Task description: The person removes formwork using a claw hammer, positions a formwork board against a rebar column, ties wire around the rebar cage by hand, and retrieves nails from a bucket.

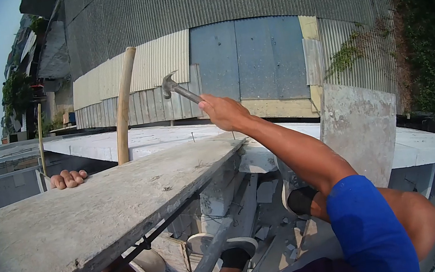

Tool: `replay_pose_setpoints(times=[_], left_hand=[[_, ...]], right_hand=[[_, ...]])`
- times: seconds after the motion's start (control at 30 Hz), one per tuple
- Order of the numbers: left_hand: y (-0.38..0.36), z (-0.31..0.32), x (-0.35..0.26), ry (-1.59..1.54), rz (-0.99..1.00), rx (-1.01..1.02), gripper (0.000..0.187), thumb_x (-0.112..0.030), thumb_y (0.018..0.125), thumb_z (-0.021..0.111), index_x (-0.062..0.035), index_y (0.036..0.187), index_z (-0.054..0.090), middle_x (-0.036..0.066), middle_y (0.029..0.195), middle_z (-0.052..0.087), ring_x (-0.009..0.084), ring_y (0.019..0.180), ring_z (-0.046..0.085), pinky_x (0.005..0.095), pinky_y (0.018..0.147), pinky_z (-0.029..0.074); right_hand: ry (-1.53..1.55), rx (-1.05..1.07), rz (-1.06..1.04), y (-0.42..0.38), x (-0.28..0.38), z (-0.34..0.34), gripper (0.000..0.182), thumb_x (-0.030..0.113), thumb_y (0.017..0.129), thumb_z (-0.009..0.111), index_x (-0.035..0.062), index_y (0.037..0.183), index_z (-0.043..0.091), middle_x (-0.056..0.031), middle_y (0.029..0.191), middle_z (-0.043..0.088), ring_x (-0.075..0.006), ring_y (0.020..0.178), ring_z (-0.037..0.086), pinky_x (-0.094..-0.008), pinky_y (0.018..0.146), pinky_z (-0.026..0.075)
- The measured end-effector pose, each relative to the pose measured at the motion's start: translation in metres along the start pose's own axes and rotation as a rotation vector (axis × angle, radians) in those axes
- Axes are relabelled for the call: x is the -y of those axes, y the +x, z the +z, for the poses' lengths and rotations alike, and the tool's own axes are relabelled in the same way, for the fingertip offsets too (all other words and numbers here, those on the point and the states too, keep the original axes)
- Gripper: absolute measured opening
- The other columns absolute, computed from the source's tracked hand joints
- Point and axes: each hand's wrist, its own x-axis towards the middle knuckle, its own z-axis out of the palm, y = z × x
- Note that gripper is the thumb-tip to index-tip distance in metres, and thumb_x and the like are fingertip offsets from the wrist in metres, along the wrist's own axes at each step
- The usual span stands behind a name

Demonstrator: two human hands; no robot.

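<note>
My right hand [224,113] is wrapped round the handle of a claw hammer [180,89], raised above the far end of a wide grey, stained board [98,206]. The hammer head is apart from the board. A thin nail [192,137] stands upright near the board's far edge. Close to the board's right end is what looks like a second nail [233,135]. My left arm passes under the board, and the fingers of my left hand [69,178] curl over its far edge. The palm and thumb are hidden behind the board.
A wooden pole [126,105] rises behind the board. Beyond it lies a white ledge [166,135], then corrugated roofing [196,0] and blue panels [248,57]. A stained panel [361,124] leans at right. Below, my feet stand among rubble, near a metal bar [207,266].
</note>
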Motion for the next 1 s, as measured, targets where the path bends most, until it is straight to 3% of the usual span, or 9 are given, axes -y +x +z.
replay_pose_setpoints(times=[0.17,0.23,0.37,0.47,0.57,0.67,0.77,0.87,1.0], left_hand=[[-0.002,-0.013,-0.003,0.014,-0.005,0.039,0.026,-0.033,0.1,0.064,-0.0072,0.103,0.058,0.012,0.099,0.067,0.0279,0.103,0.066,0.0474,0.107,0.043],[-0.002,-0.003,-0.003,0.02,0.006,0.011,0.025,-0.033,0.101,0.063,-0.0077,0.102,0.058,0.011,0.099,0.067,0.0278,0.103,0.066,0.0474,0.106,0.043],[0.001,-0.006,-0.002,-0.007,-0.016,0.015,0.024,-0.032,0.101,0.062,-0.0082,0.102,0.058,0.011,0.098,0.067,0.0278,0.103,0.066,0.0472,0.106,0.043],[0.002,0.006,-0.002,0.009,-0.002,-0.021,0.024,-0.031,0.101,0.062,-0.0083,0.102,0.058,0.011,0.097,0.067,0.028,0.105,0.066,0.0467,0.105,0.044],[0.003,0.011,-0.003,0.039,0.003,-0.021,0.023,-0.03,0.101,0.062,-0.008,0.102,0.058,0.011,0.098,0.067,0.028,0.104,0.066,0.0469,0.105,0.044],[0.004,0.008,0.0,0.01,0.023,-0.011,0.023,-0.03,0.102,0.061,-0.0077,0.103,0.059,0.011,0.098,0.067,0.0277,0.103,0.066,0.0471,0.105,0.044],[0.006,0.007,0.0,-0.003,0.009,-0.008,0.023,-0.03,0.102,0.061,-0.0073,0.103,0.059,0.011,0.099,0.068,0.028,0.103,0.067,0.0472,0.105,0.044],[0.002,0.019,0.003,0.021,0.047,-0.059,0.024,-0.031,0.103,0.06,-0.007,0.104,0.059,0.012,0.099,0.068,0.0286,0.103,0.067,0.0476,0.106,0.044],[0.004,0.012,0.0,0.006,0.023,-0.04,0.024,-0.03,0.103,0.059,-0.0067,0.103,0.059,0.012,0.098,0.068,0.0289,0.103,0.067,0.0477,0.107,0.044]], right_hand=[[0.394,-0.435,0.178,-0.002,0.016,0.015,0.042,0.041,0.11,0.034,0.0099,0.131,0.054,-0.0227,0.091,0.066,-0.0456,0.089,0.064,-0.0556,0.082,0.045],[-0.003,-0.014,0.143,-0.01,-0.032,0.037,0.044,0.044,0.11,0.036,0.0109,0.131,0.055,-0.0284,0.101,0.069,-0.0479,0.096,0.066,-0.0592,0.087,0.047],[-0.239,0.235,0.039,-0.012,-0.035,0.018,0.043,0.044,0.109,0.037,0.0106,0.129,0.055,-0.0263,0.097,0.069,-0.048,0.092,0.066,-0.0575,0.084,0.048],[0.052,-0.025,0.089,-0.007,-0.004,-0.003,0.044,0.045,0.109,0.037,0.0108,0.131,0.056,-0.0256,0.093,0.069,-0.0478,0.09,0.066,-0.0574,0.081,0.048],[0.367,-0.573,-0.007,-0.001,0.006,0.014,0.044,0.045,0.109,0.037,0.0108,0.132,0.055,-0.0247,0.09,0.069,-0.0482,0.088,0.066,-0.0574,0.079,0.047],[0.189,-0.216,0.166,-0.017,-0.026,0.032,0.044,0.044,0.109,0.037,0.0107,0.131,0.055,-0.0239,0.092,0.069,-0.0471,0.09,0.066,-0.0577,0.081,0.047],[-0.218,0.152,-0.03,-0.018,-0.065,0.039,0.043,0.044,0.109,0.038,0.0104,0.13,0.055,-0.0225,0.094,0.069,-0.045,0.092,0.067,-0.0572,0.082,0.046],[-0.117,0.135,0.083,-0.015,-0.033,0.007,0.045,0.044,0.109,0.039,0.011,0.134,0.054,-0.0215,0.096,0.07,-0.0432,0.094,0.067,-0.0561,0.084,0.046],[0.317,-0.411,-0.049,0.001,-0.002,-0.004,0.044,0.045,0.109,0.038,0.0103,0.129,0.056,-0.0214,0.095,0.069,-0.0428,0.093,0.067,-0.0552,0.083,0.047]])
